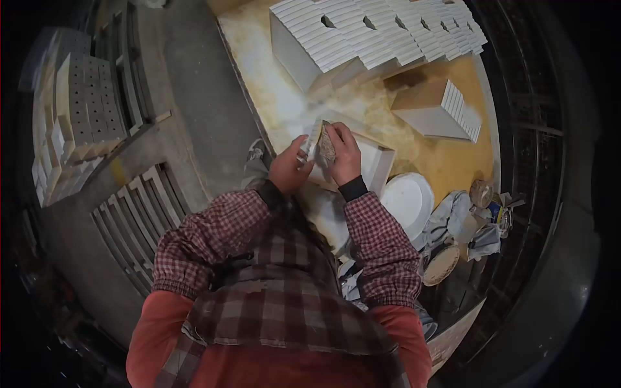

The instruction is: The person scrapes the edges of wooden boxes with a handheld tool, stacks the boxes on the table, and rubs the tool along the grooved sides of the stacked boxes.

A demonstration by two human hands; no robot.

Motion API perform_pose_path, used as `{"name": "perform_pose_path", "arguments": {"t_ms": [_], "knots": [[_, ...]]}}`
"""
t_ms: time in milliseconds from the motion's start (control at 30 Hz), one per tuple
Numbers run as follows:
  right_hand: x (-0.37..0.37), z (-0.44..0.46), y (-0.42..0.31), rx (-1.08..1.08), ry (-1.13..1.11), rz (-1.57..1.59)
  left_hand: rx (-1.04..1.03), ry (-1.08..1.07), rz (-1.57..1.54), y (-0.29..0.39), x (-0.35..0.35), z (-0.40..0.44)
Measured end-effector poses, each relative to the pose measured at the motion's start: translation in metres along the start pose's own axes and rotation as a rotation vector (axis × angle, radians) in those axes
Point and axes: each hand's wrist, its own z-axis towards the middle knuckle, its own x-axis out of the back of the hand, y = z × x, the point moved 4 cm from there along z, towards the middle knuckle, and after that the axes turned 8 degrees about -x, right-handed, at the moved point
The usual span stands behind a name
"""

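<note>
Both hands are raised close together over the near edge of the workbench. My left hand [290, 167], fingers curled, holds a thin pale piece [315, 141] on edge. My right hand [344, 154] is closed on a rough, brownish-grey pad [327, 147] pressed up against that piece; its exact kind is unclear. Just beneath the hands lies a shallow white tray-like part [372, 158] with raised edges, partly covered by my right hand. A round white container [407, 205] stands beside my right forearm.
Rows of stacked white boards [362, 32] fill the bench's [259, 45] far side. A smaller board stack [440, 110] stands at right. Cloths [446, 216] and a round brown-topped item [442, 265] crowd the near right. Left on the floor are pallets [145, 207] and stacked drilled blocks [87, 107].
</note>
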Motion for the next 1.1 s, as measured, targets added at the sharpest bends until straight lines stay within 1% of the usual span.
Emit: {"name": "perform_pose_path", "arguments": {"t_ms": [67, 100, 133, 167, 200, 233, 267, 300, 333, 367, 400, 433, 467, 500, 533, 567, 633, 667, 733, 767, 833, 867, 933, 967, 1033, 1067, 1100], "knots": [[-0.006, -0.001, 0.002, 0.076, -0.001, -0.099, 0.01, 0.006, 0.0, -0.009, -0.004, 0.0], [-0.008, -0.001, -0.002, 0.094, 0.016, -0.156, 0.008, -0.037, 0.01, -0.002, -0.001, 0.001], [-0.012, 0.002, -0.003, 0.051, -0.071, -0.241, -0.14, 0.012, 0.044, -0.003, 0.0, 0.002], [-0.017, 0.0, -0.004, 0.075, -0.032, -0.273, -0.05, -0.026, 0.049, -0.005, -0.001, 0.002], [-0.022, -0.001, -0.007, 0.064, -0.072, -0.37, 0.039, -0.063, 0.054, -0.001, 0.001, 0.003], [-0.025, -0.001, -0.009, 0.051, -0.111, -0.466, -0.111, 0.018, 0.031, 0.0, 0.001, 0.003], [-0.027, -0.001, -0.007, 0.054, -0.119, -0.456, -0.043, -0.024, 0.048, 0.0, 0.001, 0.002], [-0.027, -0.002, -0.011, 0.11, -0.088, -0.564, 0.024, -0.065, 0.065, -0.001, 0.002, 0.002], [-0.025, -0.001, -0.016, 0.164, -0.058, -0.671, -0.092, 0.006, -0.052, -0.007, 0.0, 0.004], [-0.023, -0.003, -0.014, 0.108, -0.165, -0.7, -0.026, -0.026, -0.029, -0.013, -0.002, 0.002], [-0.02, -0.004, -0.015, 0.135, -0.127, -0.655, 0.037, -0.059, -0.009, -0.012, -0.001, 0.001], [-0.013, -0.004, -0.014, 0.164, -0.093, -0.611, 0.009, -0.043, 0.014, -0.014, -0.001, 0.002], [-0.006, -0.002, -0.008, 0.109, -0.115, -0.483, 0.035, -0.049, 0.027, -0.014, -0.001, 0.002], [0.003, 0.001, -0.007, 0.078, -0.071, -0.36, 0.06, -0.055, 0.04, -0.011, -0.001, 0.002], [0.01, 0.002, -0.008, 0.047, -0.03, -0.233, -0.034, -0.025, -0.021, -0.015, -0.001, 0.002], [0.013, 0.005, -0.008, -0.024, -0.025, -0.049, -0.033, -0.023, -0.022, -0.017, -0.002, 0.002], [0.003, 0.008, -0.001, -0.119, -0.051, 0.018, -0.04, -0.02, 0.019, -0.011, 0.0, 0.003], [-0.003, 0.008, -0.003, -0.079, -0.013, 0.019, 0.023, -0.045, 0.014, -0.009, 0.0, 0.002], [-0.007, 0.008, -0.007, -0.059, -0.03, -0.039, -0.033, -0.039, 0.029, -0.009, 0.0, 0.003], [-0.006, 0.008, -0.007, -0.047, -0.056, -0.062, 0.004, -0.043, 0.014, -0.011, 0.0, 0.003], [0.002, 0.012, -0.008, -0.04, -0.132, 0.042, -0.026, -0.04, -0.002, -0.011, -0.001, 0.003], [0.004, 0.011, -0.002, -0.046, -0.079, 0.084, -0.026, -0.034, 0.041, -0.012, -0.001, 0.003], [0.01, 0.014, -0.003, -0.155, -0.016, 0.087, -0.05, -0.015, 0.007, -0.014, -0.002, 0.003], [0.008, 0.016, -0.005, -0.195, -0.007, 0.114, -0.009, -0.013, -0.005, -0.018, -0.003, 0.004], [0.0, 0.017, -0.009, -0.18, 0.0, 0.003, -0.041, -0.017, 0.024, -0.007, -0.001, 0.002], [-0.002, 0.019, -0.01, -0.171, -0.032, -0.024, -0.005, -0.033, 0.0, -0.01, -0.001, 0.003], [-0.003, 0.022, -0.008, -0.155, -0.08, 0.012, -0.014, -0.032, -0.002, -0.01, -0.001, 0.002]]}}
